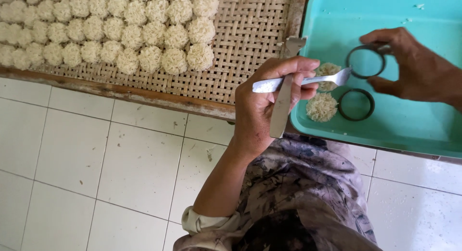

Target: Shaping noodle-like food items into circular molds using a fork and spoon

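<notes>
My left hand [269, 102] grips a metal fork [332, 79] and a flat metal scraper [281, 109] together; the fork's tines reach over the teal plastic tray [409, 131]. My right hand [418, 63] pinches a dark metal ring [365, 61] just above the tray, right at the fork's tip. A second ring [356, 105] lies flat on the tray. Beside it sits a round noodle cake [321, 107], and another noodle cake [328, 68] lies partly behind the fork and my fingers.
A woven bamboo mat [250, 39] in a wooden frame lies to the left, with several rows of round noodle cakes [144, 34] on it. White floor tiles [96, 159] show below. My patterned clothing [308, 198] fills the bottom middle.
</notes>
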